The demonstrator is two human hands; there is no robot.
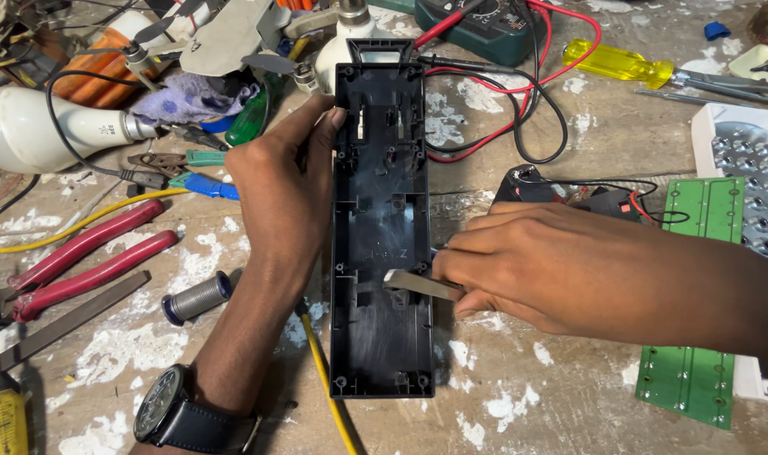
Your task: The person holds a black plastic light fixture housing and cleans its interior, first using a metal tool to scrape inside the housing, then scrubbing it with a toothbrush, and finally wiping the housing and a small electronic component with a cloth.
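A long black plastic casing (pixel 382 227) lies open side up on the workbench, its ribs and screw posts showing. My left hand (pixel 284 187) grips its left wall, fingertips over the rim near the top. My right hand (pixel 519 265) comes in from the right and pinches a flat metal blade (pixel 418 284) whose tip rests inside the casing, below the middle. A watch sits on my left wrist.
Red-handled pliers (pixel 89 261), a solder spool (pixel 197 297) and white bulbs (pixel 38 126) lie left. A multimeter (pixel 485 25) with red and black leads and a yellow screwdriver (pixel 616 63) are at the back. A green circuit board (pixel 696 295) and LED panel (pixel 751 168) sit right.
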